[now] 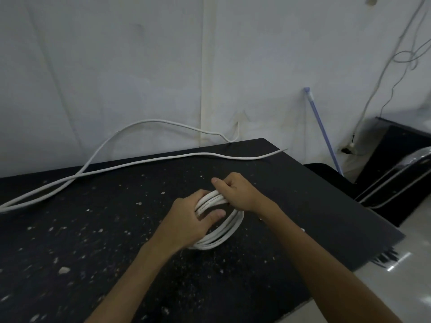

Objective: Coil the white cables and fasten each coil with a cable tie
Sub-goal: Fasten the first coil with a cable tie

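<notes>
A white cable coil of several loops stands on edge on the black speckled table, held between both hands. My left hand grips the coil's left side, thumb through the loop. My right hand is closed around the top of the coil. Long loose white cable lies uncoiled across the far side of the table and arcs up along the wall. I see no cable tie.
The table's right edge drops to a pale floor. A blue stick leans on the wall. A black cabinet and a chair frame stand at the right. Thin wires hang on the wall at top right.
</notes>
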Available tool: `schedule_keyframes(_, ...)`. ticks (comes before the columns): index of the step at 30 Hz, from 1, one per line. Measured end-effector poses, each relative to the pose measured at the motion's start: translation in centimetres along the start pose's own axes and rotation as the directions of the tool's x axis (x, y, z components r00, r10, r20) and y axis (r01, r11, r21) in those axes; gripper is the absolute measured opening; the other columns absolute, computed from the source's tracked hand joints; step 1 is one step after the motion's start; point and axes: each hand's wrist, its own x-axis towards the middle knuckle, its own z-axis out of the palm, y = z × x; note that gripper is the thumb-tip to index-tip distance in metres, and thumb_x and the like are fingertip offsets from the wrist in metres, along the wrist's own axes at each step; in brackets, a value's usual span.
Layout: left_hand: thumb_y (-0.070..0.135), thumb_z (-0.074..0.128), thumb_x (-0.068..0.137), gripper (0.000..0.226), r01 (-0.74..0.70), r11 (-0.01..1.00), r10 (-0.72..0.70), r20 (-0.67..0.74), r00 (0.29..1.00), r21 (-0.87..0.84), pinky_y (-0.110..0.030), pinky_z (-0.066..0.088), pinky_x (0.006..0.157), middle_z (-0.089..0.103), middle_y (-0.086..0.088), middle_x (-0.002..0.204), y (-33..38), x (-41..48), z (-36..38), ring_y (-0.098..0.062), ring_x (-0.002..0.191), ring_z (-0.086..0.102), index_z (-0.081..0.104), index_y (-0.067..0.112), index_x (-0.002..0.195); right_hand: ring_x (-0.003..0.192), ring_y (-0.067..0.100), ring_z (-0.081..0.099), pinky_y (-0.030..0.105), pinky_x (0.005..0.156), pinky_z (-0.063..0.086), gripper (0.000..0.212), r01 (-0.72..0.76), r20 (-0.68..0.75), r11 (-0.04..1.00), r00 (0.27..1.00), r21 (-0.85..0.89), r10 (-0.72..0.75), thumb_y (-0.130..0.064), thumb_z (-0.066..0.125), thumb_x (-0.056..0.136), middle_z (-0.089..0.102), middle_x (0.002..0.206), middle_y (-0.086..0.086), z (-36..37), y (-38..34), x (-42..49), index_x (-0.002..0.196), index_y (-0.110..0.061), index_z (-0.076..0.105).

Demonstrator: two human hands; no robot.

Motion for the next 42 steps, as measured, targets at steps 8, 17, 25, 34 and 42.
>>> schedule_keyframes(8,0.033,0.059,0.091,0.02,0.001,0.994,0.006,-0.058,0.998,0.112,-0.017,0.039,0.05,0.057,0.003,0.06,0.4,0.8,0.8,-0.011,0.059,0.056,0.06,0.015,0.083,0.066,0.011,0.062,0.023,0.066,0.049,0.041,-0.148,-0.18,0.977,0.968,0.153,0.174,-0.033,0.038,0.101,0.067,0.072,0.004,-2.1,1.4,-0.1,0.083,-0.013,0.069)
schedule_keyframes(17,0.031,0.057,0.092,0.018,0.062,0.996,-0.054,-0.118,0.991,0.058,-0.014,0.04,0.052,0.052,0.007,0.056,-0.1,0.5,0.2,-0.004,0.055,0.052,0.058,0.019,0.077,0.09,0.021,0.065,0.036,0.085,0.054,0.016,-0.569,-0.172,0.735,0.819,-0.368,0.548,-0.019,0.064,0.086,0.069,0.101,0.009,-2.9,11.1,-1.9,0.093,-0.008,0.072)
schedule_keyframes(25,0.032,0.056,0.092,0.027,0.108,0.993,-0.102,-0.151,0.983,0.036,-0.017,0.039,0.05,0.053,0.003,0.057,-0.3,0.3,0.4,-0.005,0.052,0.05,0.056,0.011,0.076,0.079,0.017,0.064,0.035,0.079,0.056,0.012,-0.47,-0.245,0.76,0.883,-0.448,0.401,-0.022,0.058,0.091,0.068,0.088,0.004,-2.4,8.0,-1.7,0.095,-0.014,0.066)
schedule_keyframes(34,0.033,0.055,0.093,0.03,0.197,0.98,-0.189,-0.18,0.965,0.027,-0.015,0.038,0.048,0.053,0.002,0.06,0.0,0.3,0.2,-0.007,0.05,0.046,0.051,0.013,0.071,0.074,0.004,0.061,0.013,0.07,0.051,0.01,0.035,-0.522,0.976,0.84,-0.213,-0.144,-0.006,0.062,0.088,0.061,0.081,-0.008,-1.9,0.6,-5.2,0.096,-0.012,0.064)
schedule_keyframes(42,0.037,0.052,0.094,0.028,0.25,0.967,-0.238,-0.162,0.958,0.057,-0.021,0.039,0.051,0.057,0.0,0.068,0.6,0.1,0.5,-0.01,0.057,0.052,0.053,0.017,0.076,0.085,0.0,0.06,0.011,0.073,0.048,0.021,0.026,-0.535,0.978,0.834,-0.206,-0.135,-0.003,0.061,0.087,0.058,0.084,-0.021,1.4,-0.8,-11.0,0.101,-0.017,0.068)
